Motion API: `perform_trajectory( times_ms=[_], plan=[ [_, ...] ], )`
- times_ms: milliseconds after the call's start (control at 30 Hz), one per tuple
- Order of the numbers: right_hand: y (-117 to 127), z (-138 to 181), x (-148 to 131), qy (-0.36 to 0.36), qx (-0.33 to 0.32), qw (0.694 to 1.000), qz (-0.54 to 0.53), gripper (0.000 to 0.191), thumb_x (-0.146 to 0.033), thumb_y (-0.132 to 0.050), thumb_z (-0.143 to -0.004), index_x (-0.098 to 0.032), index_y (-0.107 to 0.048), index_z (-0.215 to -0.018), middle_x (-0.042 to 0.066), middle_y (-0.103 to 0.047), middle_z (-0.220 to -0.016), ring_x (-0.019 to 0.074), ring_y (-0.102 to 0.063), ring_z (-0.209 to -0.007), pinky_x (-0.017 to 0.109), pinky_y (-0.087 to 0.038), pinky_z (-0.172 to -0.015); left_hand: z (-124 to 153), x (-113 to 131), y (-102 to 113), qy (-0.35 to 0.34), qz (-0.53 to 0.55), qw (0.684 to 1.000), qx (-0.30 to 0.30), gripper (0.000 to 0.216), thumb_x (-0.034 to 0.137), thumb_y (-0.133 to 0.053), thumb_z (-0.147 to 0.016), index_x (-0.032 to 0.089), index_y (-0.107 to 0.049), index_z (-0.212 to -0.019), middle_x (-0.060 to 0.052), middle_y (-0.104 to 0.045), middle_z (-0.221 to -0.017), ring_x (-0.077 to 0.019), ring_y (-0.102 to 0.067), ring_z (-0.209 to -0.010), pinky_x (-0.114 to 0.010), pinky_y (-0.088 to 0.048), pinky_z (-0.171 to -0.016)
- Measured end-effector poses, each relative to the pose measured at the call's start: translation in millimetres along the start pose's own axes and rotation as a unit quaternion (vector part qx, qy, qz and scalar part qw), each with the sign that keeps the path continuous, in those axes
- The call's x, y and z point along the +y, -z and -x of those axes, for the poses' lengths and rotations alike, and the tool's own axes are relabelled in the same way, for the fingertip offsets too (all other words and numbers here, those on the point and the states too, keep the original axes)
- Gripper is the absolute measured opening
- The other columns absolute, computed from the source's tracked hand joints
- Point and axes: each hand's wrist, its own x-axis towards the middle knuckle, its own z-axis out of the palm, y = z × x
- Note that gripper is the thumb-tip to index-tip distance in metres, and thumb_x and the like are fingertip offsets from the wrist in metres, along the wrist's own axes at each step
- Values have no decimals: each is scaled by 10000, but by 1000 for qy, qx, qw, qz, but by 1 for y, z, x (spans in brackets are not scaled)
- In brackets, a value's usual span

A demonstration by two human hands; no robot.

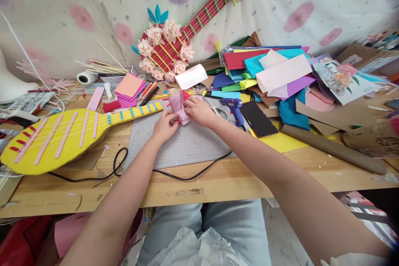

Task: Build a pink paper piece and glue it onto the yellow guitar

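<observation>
A small pink folded paper piece (177,102), upright and box-like, stands over the grey cutting mat (174,149) in the middle of the table. My left hand (166,125) is closed at its lower left side, thumb and finger pinched on its edge beside a small red bit. From the right, my right hand (197,111) grips the same pink paper, and its fingers hide part of it. Red points show above the right fingers. A blue hot glue gun (232,110) stands just right of my right hand, near a roll of clear tape (222,113).
A yellow cardboard lute (62,137) lies left; a red flowered guitar (174,50) leans at the back. Coloured paper (277,70) is heaped back right. A black phone (258,118) and brown stick (333,149) lie right. A black cord (193,176) runs along the front.
</observation>
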Motion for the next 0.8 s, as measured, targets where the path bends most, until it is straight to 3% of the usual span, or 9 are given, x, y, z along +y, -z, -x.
perform_trajectory(
  times_ms=[267,800],
  plan=[
    [1,0,0,-10,-2,1000,-16,220,-185,-447,-848,-126,-657,-825,112,-580,-970,230,-394,-961,355,-330,-812,-9,-10,3,-23,35,997,-58,196,177,-558,-678,181,-632,-859,-18,-500,-902,-83,-486,-651,-241,-448,-633],
    [2,1,-1,-8,10,1000,-14,218,-186,-450,-849,-129,-656,-805,105,-584,-922,225,-409,-926,352,-329,-784,-10,-13,-1,-24,53,998,-40,151,234,-527,-751,188,-645,-832,-23,-500,-882,-89,-489,-668,-245,-450,-621]
  ],
)
